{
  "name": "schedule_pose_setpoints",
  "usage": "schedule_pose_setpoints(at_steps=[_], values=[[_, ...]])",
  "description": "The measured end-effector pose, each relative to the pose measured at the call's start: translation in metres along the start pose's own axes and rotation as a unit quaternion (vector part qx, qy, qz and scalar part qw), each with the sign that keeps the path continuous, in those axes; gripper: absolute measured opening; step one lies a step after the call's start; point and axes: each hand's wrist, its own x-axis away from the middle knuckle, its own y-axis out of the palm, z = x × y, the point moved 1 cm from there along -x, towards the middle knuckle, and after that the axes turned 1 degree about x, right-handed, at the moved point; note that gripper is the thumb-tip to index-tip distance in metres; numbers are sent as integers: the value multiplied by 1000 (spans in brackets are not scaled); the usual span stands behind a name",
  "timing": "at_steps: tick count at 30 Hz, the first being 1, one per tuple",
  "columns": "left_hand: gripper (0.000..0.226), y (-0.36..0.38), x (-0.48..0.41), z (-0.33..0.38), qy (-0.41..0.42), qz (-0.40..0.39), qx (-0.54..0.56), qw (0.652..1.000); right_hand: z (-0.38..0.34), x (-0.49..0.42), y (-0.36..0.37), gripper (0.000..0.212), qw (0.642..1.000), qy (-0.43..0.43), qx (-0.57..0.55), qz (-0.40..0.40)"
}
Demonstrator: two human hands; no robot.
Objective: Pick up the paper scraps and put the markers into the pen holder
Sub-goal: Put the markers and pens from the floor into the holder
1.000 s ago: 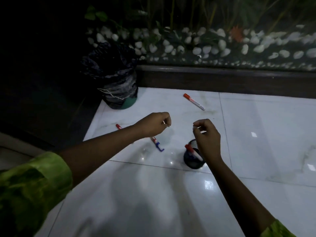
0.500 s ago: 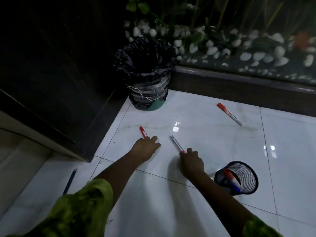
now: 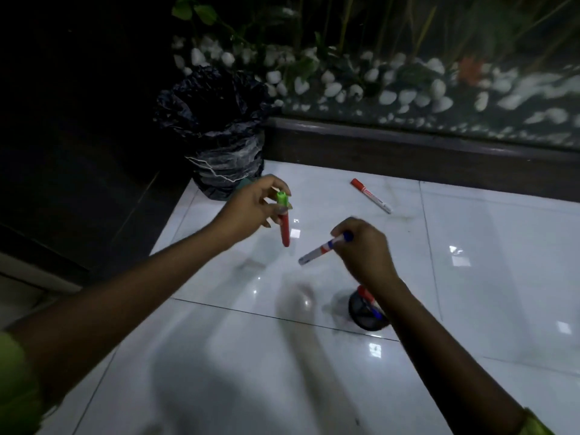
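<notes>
"Pen holder (image 3: pixel 365 318), where did it stand?" asked the first.

"It stood on the white floor tiles (image 3: pixel 470 309), just under the right wrist. One red-capped marker (image 3: pixel 364 292) was already inside it."

"And the two hands?"

"The left hand (image 3: pixel 251 211) was in the air, beyond the holder and to its left. Its fingers were curled around a red marker with a green cap (image 3: pixel 285 227), which hung almost upright with the green end on top. The right hand (image 3: pixel 365 249) was just beyond the holder. It pinched a white marker with a blue cap (image 3: pixel 317 252) at the blue end, and the white end pointed to the left and a little down."

"How was it half a second before?"

"Both hands were low on the floor then, each one at its marker, and both markers lay flat on the tiles. At this moment the two markers were lifted off the tiles, and each hand was closed on its own one."

"Was something left on the floor?"

"Yes. A white marker with a red cap (image 3: pixel 370 196) lay flat, well beyond the holder, in the same place as before. A bin with a black bag (image 3: pixel 219 142) stood further away, beyond the holder and to its left."
</notes>
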Motion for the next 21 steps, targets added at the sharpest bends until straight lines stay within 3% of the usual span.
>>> schedule_pose_setpoints(at_steps=[4,8,14,21], values=[[26,26,0,39,26,-20,77,996,6,12,-63,15,995,32,-57,70],[22,76,-1,57,22,-72,73,995,30,26,-102,17,991,54,-33,118],[15,144,-2,30,3,-166,-45,985,74,40,-82,22,994,51,62,80],[17,160,0,1,6,-183,-158,970,94,40,-47,27,993,64,94,43]])
